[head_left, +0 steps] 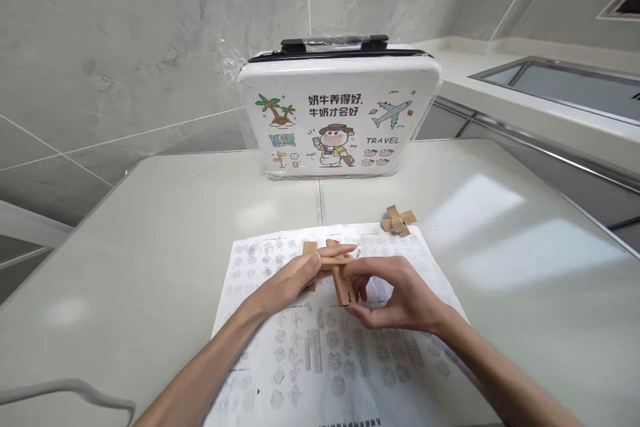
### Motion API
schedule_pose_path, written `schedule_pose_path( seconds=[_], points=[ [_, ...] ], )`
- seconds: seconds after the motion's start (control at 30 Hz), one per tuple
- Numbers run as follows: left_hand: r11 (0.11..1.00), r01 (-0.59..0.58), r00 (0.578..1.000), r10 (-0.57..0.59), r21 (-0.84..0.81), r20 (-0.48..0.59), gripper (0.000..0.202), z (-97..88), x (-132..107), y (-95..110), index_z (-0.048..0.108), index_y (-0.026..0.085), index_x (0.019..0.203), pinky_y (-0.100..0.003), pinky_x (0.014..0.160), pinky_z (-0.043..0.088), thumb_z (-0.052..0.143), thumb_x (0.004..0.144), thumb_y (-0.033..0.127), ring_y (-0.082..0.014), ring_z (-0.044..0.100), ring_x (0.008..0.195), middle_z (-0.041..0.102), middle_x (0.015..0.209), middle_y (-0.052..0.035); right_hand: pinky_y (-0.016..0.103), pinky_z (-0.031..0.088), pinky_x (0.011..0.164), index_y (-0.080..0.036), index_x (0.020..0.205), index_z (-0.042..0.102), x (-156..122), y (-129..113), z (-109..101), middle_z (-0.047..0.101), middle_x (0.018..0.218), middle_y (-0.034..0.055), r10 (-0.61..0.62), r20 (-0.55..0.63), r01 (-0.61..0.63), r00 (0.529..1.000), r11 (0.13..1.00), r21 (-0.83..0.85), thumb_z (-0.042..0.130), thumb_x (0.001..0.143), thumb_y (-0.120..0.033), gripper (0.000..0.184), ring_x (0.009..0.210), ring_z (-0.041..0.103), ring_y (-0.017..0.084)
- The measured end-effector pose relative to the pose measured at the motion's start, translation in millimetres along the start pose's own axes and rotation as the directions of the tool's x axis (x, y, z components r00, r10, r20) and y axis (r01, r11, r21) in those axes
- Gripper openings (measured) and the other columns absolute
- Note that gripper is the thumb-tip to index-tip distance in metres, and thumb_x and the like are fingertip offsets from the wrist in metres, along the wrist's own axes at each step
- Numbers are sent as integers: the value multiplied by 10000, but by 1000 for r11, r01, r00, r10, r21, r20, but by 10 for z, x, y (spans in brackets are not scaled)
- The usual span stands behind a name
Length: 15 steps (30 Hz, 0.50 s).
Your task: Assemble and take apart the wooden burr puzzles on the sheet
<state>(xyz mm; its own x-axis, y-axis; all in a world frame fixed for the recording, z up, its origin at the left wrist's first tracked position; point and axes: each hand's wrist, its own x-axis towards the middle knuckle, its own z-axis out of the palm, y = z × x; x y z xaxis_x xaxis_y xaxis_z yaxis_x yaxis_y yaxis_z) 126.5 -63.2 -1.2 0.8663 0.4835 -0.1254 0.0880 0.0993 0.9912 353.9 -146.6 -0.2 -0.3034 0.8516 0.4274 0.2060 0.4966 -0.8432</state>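
My left hand (287, 283) is closed, thumb and fingers pinching a light wooden puzzle piece (330, 261) that lies crosswise. In my right hand (400, 290) is a wooden puzzle block (344, 288) with a dark mark near its lower end, gripped between thumb and fingers. The two pieces touch; my fingers partly hide how they fit. Another wooden piece (311, 247) shows above and below my left thumb, partly covered. Beneath both hands lies a printed paper sheet (235, 340) with small diagrams of puzzle shapes.
At the sheet's upper right corner sits a cross-shaped wooden puzzle (399, 220). A white cartoon-printed case (343, 120) in clear plastic stands at the back of the white table (165, 233). A grey cable (65, 387) lies at lower left.
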Motion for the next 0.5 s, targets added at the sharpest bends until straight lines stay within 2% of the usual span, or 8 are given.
schedule_pose_path(
  seconds=[0.2, 0.37, 0.5],
  points=[
    [994, -30, 1000, 30, 107, 2, 716, 8, 1, 90, 687, 333, 1460, -571, 1206, 389, 308, 1039, 771, -421, 401, 1547, 453, 1700, -67, 297, 595, 658, -238, 917, 666, 15, -51, 2, 715, 772, -12, 44, 9, -44, 999, 998, 43, 671, 755, -70, 234, 655, 626, 156],
    [994, 6, 1000, -8, 105, 18, 739, -15, -12, 59, 716, 318, 1426, -544, 1112, 467, 302, 1031, 785, -433, 400, 1533, 454, 1698, -82, 310, 586, 688, -240, 883, 646, 23, -57, -6, 702, 778, -7, 69, 50, -72, 996, 995, 62, 673, 788, -89, 181, 691, 623, 164],
    [990, -14, 999, 19, 143, -31, 737, -10, -11, 13, 684, 329, 1464, -477, 1026, 501, 282, 1039, 778, -412, 472, 1467, 519, 1651, -80, 300, 574, 702, -238, 895, 625, 17, -47, -18, 686, 796, -15, 58, 52, -61, 997, 996, 61, 691, 802, -75, 199, 713, 610, 157]
  ],
)
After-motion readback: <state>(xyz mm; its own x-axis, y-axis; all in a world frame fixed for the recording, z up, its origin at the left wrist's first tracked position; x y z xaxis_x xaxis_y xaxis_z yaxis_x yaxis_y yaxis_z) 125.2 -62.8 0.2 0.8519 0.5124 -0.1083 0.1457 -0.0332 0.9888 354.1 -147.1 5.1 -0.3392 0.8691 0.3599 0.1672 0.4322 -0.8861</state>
